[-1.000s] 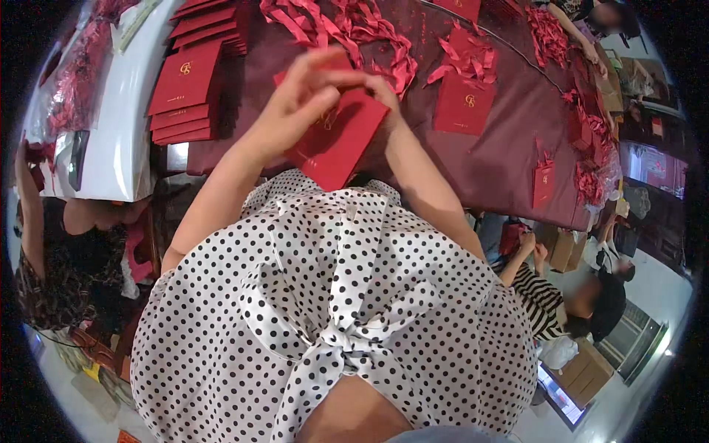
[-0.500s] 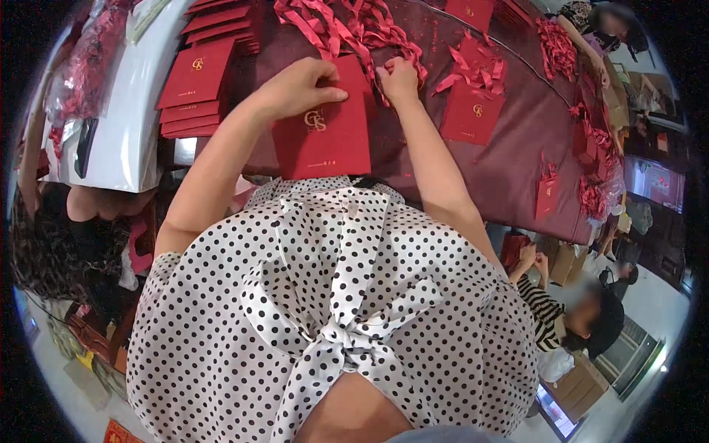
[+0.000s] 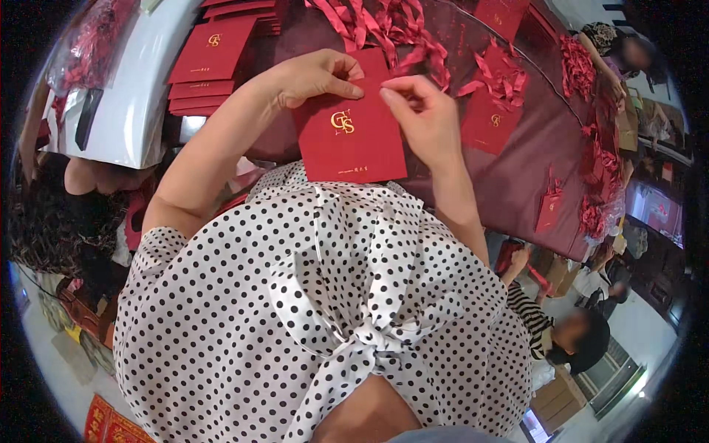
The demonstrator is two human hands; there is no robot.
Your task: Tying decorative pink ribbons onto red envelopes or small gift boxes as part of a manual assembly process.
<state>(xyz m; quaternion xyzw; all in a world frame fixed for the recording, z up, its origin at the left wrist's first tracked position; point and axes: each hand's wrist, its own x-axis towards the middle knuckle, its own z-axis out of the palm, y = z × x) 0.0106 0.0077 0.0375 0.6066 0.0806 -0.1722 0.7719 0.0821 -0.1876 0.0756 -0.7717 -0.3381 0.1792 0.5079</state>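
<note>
A: You have the flat red paper bag [image 3: 354, 155] directly in front of your polka-dot blouse [image 3: 221, 295], its gold emblem facing you.

B: Your left hand [image 3: 316, 78] pinches it near the top, thumb on the front.

A: Your right hand [image 3: 430, 118] is narrow, thumb and fingertips drawn together by the bag's upper right edge; I can't tell whether they grip anything.

B: Left of that bag you have a stack of red bags [image 3: 210, 55]; beyond it, loose red ribbons [image 3: 402, 33] lie on your cloth-covered desk [image 3: 509, 196].

A: To its right you have a ribbon-topped bag [image 3: 489, 135], and farther right, a small red bag [image 3: 549, 212].
</note>
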